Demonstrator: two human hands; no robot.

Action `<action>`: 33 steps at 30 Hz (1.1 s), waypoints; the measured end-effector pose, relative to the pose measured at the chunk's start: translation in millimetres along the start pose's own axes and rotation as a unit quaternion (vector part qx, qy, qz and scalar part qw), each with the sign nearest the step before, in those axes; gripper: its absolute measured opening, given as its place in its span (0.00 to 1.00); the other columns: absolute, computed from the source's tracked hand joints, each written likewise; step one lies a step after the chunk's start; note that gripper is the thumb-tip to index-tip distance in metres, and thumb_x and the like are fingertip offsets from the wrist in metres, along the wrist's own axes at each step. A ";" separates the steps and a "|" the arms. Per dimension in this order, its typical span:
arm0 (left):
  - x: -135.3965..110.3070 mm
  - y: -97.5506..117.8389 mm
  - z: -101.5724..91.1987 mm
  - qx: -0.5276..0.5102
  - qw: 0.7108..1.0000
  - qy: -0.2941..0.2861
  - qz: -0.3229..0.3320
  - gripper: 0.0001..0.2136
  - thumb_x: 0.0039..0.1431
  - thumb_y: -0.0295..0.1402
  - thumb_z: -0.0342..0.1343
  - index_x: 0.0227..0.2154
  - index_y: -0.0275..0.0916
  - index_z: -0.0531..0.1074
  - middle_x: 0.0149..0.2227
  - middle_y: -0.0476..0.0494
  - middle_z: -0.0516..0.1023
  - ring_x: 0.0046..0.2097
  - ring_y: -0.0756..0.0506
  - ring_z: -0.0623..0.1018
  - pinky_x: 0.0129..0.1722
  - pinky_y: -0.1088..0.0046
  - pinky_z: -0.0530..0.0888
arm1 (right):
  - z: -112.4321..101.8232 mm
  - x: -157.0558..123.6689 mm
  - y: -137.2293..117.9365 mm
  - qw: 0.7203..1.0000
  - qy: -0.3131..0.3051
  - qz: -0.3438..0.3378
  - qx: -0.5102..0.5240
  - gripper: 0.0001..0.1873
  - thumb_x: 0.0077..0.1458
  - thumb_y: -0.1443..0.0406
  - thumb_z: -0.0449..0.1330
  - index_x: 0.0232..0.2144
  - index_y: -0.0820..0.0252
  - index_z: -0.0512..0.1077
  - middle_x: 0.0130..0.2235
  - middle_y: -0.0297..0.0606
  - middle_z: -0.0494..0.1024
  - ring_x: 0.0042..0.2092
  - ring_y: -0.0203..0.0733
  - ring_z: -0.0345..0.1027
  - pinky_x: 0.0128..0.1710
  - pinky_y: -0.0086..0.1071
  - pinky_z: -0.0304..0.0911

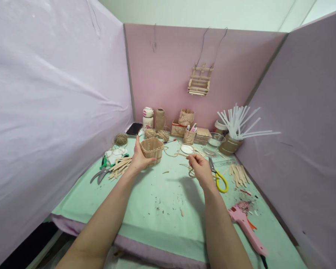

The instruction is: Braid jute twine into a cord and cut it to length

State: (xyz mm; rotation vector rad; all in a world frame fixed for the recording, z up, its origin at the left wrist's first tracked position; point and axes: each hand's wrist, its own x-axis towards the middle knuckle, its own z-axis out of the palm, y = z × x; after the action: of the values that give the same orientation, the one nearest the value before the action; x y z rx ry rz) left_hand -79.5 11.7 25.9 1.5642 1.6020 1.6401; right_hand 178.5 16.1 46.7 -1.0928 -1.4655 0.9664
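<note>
My left hand [140, 158] grips a small square basket [152, 148] of wooden sticks with a braided rim, thumb along its front and fingers at its left side. My right hand [200, 167] is closed in a pinch on a braided twine cord [182, 154], whose strand runs left towards the basket. A loose loop of twine [190, 172] hangs below that hand. Yellow-handled scissors [218, 178] lie just right of it.
Pruning shears [100, 175] and wooden sticks [119, 167] lie at left. A pink glue gun [248, 228] rests at right, near more sticks [239, 175]. White glue sticks [236, 121] stand in a jar. Twine balls [149, 133], a pen cup [189, 136] and a glass bowl [214, 142] line the back.
</note>
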 end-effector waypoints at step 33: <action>-17.5 9.8 14.5 0.240 0.948 0.018 0.209 0.41 0.43 0.31 0.60 0.60 0.41 0.46 0.56 0.34 0.57 0.57 0.36 0.58 0.56 0.55 0.57 | -56.0 -10.9 -48.0 0.908 0.360 -0.154 -0.149 0.24 0.57 0.51 0.44 0.46 0.61 0.65 0.45 0.47 0.69 0.49 0.50 0.62 0.48 0.47 0.57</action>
State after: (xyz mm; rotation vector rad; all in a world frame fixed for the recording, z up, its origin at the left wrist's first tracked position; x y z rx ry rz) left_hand -57.5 0.8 23.0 2.2609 1.8870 1.5461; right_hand 227.7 -5.8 98.2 -1.2114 -1.1214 0.0705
